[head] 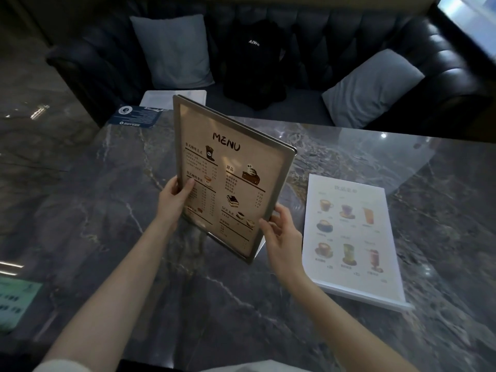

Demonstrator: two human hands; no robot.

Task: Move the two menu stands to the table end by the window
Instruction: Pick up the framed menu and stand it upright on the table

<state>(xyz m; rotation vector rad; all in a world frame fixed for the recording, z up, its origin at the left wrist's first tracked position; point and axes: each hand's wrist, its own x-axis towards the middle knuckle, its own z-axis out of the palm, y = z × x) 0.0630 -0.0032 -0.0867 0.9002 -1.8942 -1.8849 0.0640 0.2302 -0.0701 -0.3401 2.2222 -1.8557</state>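
A framed brown menu stand (236, 157), headed "MENU", is held tilted above the middle of the dark marble table (107, 210). My left hand (174, 200) grips its left edge, thumb on the front. My right hand (281, 232) grips its lower right edge. A second menu stand (351, 234), white with drink pictures, stands leaning back on the table just right of my right hand, untouched.
A dark blue card (137, 116) lies at the table's far left corner. Behind the table is a black sofa (349, 36) with two grey cushions (174, 49) and a black backpack (255, 63). A bright window (472, 25) shows at the top right. A green sheet (16, 299) lies at the left edge.
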